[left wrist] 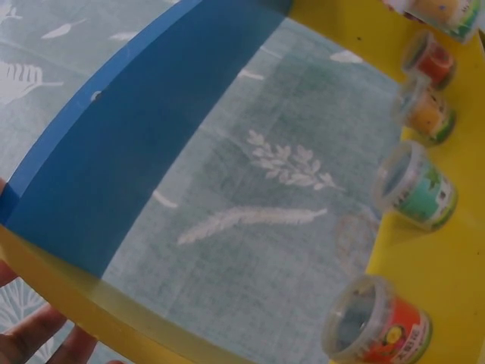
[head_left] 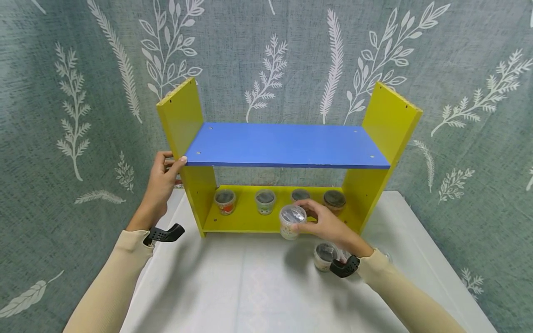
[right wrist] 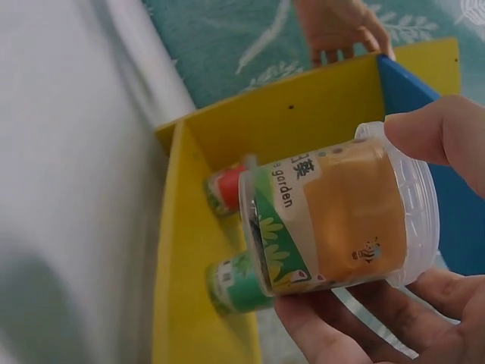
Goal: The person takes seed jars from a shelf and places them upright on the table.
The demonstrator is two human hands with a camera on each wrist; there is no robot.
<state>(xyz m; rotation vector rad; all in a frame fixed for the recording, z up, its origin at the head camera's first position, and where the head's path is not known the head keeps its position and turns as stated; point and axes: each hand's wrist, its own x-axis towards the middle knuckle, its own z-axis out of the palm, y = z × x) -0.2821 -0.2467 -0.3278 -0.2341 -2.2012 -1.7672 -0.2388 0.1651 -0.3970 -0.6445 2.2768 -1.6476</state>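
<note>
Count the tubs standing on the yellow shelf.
4. Left to right: the red tub at the left end, the green tub, a third tub partly behind the right hand, and a fourth tub at the right end. No others seem hidden.

Blue board (head_left: 287, 144) blocking above, open beneath, gap between red cup (head_left: 225, 202) and green cup (head_left: 265, 202)

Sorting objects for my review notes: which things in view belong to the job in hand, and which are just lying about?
Likely part of the job:
- right hand, gripping a lidded tub
- left hand, gripping the shelf unit
- four tubs on the lower board
- tub on the table

Likely just surroundings:
- white table
- leaf-patterned cloth
- black wrist devices
</note>
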